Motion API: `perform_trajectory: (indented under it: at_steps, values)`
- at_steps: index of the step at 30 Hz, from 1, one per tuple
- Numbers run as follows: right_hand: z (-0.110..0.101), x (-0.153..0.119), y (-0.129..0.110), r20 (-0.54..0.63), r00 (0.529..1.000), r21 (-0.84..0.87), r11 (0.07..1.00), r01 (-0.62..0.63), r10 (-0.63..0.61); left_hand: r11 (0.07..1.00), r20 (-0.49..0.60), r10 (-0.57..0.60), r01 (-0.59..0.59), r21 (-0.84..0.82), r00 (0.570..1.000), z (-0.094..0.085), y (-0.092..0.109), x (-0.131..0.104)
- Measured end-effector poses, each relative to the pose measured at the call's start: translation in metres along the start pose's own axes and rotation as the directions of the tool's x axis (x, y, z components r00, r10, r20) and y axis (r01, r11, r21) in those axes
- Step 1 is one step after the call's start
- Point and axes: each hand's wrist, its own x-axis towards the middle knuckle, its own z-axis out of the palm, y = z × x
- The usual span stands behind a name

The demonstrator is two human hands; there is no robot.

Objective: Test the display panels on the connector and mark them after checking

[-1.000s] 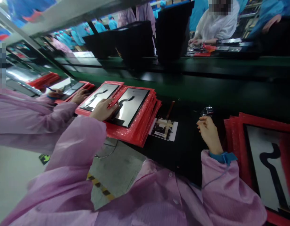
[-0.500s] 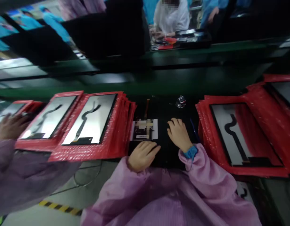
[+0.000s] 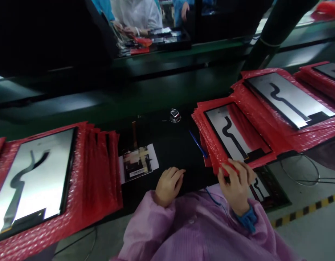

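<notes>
Right hand (image 3: 236, 188), fingers (image 3: 234, 177) bent, by red wrap (image 3: 213, 146)

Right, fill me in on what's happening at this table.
The person's right hand is at the near edge of a red wrap stack with a screen panel on top; whether it grips the wrap I can't tell. The left hand is near the table's front edge, with nothing visible in it. A circuit board lies on a white sheet nearby, and a slim blue tool lies beside the right-hand stack.
</notes>
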Motion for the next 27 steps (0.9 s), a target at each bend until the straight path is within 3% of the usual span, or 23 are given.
perform_trajectory:
  at_steps: [3,6,10,12,14,16,18,20,24,27]
  values:
    - [0.000,-0.001,0.014,0.013,1.000,-0.105,0.994,-0.026,0.028,0.999,0.016,-0.042,0.041,0.034,0.999,0.005,0.004,0.002]
    - [0.001,0.001,0.023,-0.048,0.999,-0.054,0.999,-0.001,-0.002,0.998,0.049,-0.069,0.068,0.012,0.996,0.011,0.011,0.004]
    - [0.001,0.009,0.028,-0.111,0.992,0.100,0.994,-0.049,0.060,0.946,0.086,-0.148,0.166,-0.278,0.985,0.016,0.028,0.008]
    - [-0.001,0.012,0.026,-0.121,0.989,0.140,0.988,-0.064,0.081,0.786,0.138,-0.236,0.272,-0.555,0.962,0.018,0.039,0.017]
    - [-0.002,0.012,0.019,-0.137,0.989,0.154,0.987,-0.041,0.062,0.455,0.253,-0.311,0.377,-0.807,0.916,0.020,0.053,0.033]
    - [-0.004,0.008,0.007,-0.125,0.992,0.172,0.985,0.014,0.008,0.055,0.405,-0.324,0.444,-0.894,0.855,0.023,0.068,0.053]
    - [-0.005,-0.002,-0.008,-0.088,0.994,0.213,0.974,0.077,-0.059,-0.211,0.513,-0.312,0.468,-0.858,0.800,0.026,0.081,0.073]
    - [-0.006,-0.015,-0.022,-0.046,0.993,0.255,0.960,0.115,-0.107,-0.280,0.555,-0.350,0.481,-0.831,0.755,0.027,0.090,0.085]
    - [-0.013,-0.034,-0.034,0.009,0.996,0.323,0.943,0.082,-0.090,-0.215,0.515,-0.515,0.479,-0.851,0.685,0.015,0.085,0.077]
    - [-0.021,-0.029,-0.032,-0.029,1.000,0.332,0.943,0.004,0.006,-0.267,0.521,-0.651,0.476,-0.838,0.552,-0.008,0.065,0.051]
